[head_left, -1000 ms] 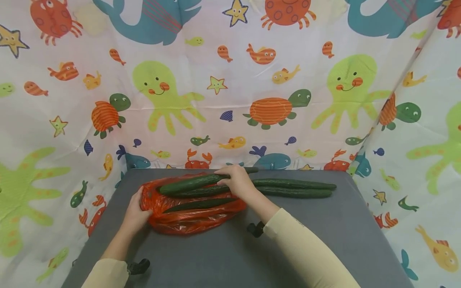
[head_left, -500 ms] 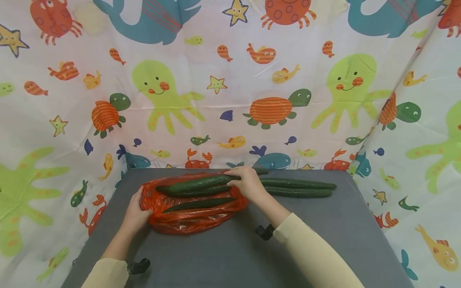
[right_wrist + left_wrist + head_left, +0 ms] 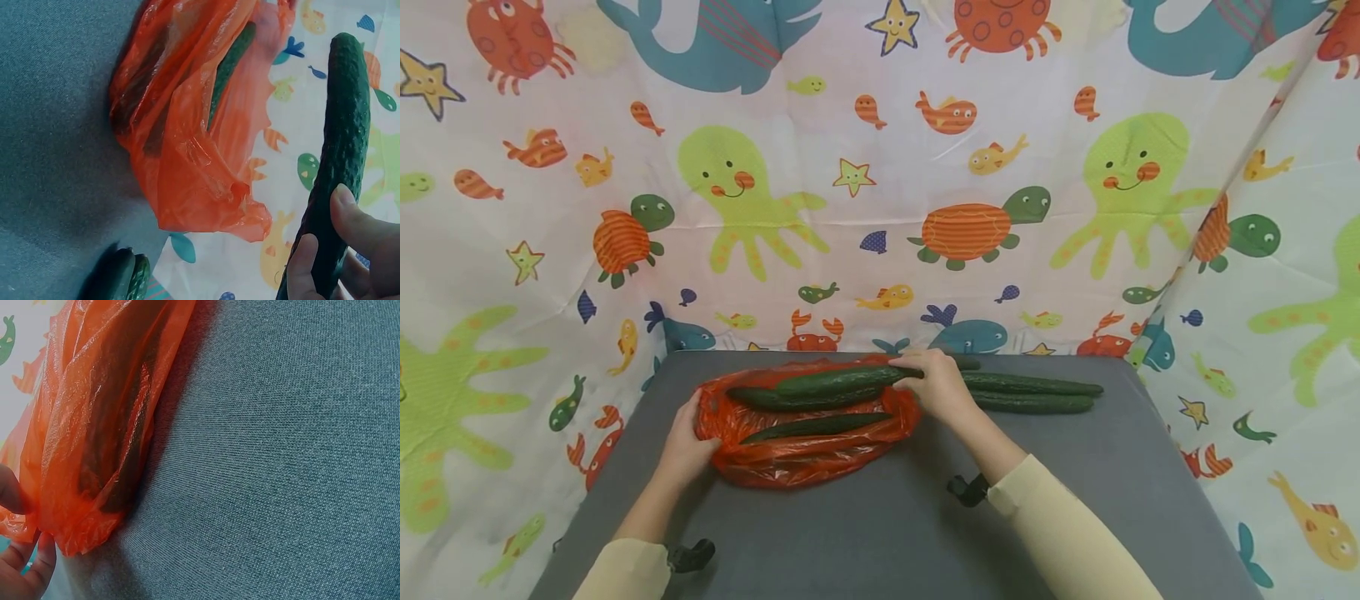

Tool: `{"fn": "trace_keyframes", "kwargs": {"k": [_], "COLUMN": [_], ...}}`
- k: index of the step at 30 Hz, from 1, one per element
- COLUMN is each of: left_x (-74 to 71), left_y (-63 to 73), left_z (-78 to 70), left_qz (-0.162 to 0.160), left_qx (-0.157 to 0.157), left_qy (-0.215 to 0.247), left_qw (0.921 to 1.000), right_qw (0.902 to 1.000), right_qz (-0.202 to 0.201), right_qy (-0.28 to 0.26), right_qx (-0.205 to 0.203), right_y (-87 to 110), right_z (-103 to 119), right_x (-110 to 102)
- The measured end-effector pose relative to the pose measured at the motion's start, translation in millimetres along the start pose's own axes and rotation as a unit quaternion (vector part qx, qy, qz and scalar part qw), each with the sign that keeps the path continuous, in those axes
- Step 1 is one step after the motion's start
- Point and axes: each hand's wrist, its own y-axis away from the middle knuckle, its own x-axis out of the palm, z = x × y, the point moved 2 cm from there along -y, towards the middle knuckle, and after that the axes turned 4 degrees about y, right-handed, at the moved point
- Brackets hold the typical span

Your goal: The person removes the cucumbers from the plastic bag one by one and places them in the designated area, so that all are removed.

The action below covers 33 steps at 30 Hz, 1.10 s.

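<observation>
My right hand [image 3: 936, 387] grips a long dark green cucumber [image 3: 842, 382], fingers and thumb around it. In the right wrist view this cucumber [image 3: 345, 119] is raised beside the bag, its bumpy skin plain to see. A thin orange-red plastic bag [image 3: 790, 471] lies with its opening facing up. Inside it rest other cucumbers, one near the front [image 3: 816, 427] and one partly under the held one [image 3: 756, 398]. At the bag's left end my left hand [image 3: 687, 446] pinches the plastic; the left wrist view shows thumb and fingertips on the crumpled bag [image 3: 94, 444].
Two cucumbers [image 3: 1037, 384] lie side by side on the grey table [image 3: 865, 533], right of the bag and partly behind my right hand. A white curtain [image 3: 850, 200] printed with sea animals surrounds the table at the back and sides.
My right hand has moved to the right with the cucumber, which slid rightward over the bag. The left hand stays at the bag's left end.
</observation>
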Motion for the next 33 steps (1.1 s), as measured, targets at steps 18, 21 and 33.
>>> {"fn": "trace_keyframes", "kwargs": {"k": [18, 21, 33], "left_x": [-2.0, -1.3, -1.3], "left_y": [-0.6, -0.6, 2.5], "left_z": [1.9, -0.2, -1.2], "left_qz": [0.007, 0.005, 0.01], "left_qx": [0.007, 0.004, -0.006], "left_qy": [-0.019, -0.016, -0.007], "left_qw": [0.9998, 0.9998, 0.9999], "right_qw": [0.9996, 0.9995, 0.9985], "right_qz": [-0.01, -0.012, -0.018], "right_qy": [-0.01, -0.004, 0.01], "right_qx": [0.025, 0.028, 0.05], "right_y": [17.4, 20.7, 34.0], "right_z": [-26.3, -33.6, -63.5], "right_x": [-11.5, -16.3, -34.8]}}
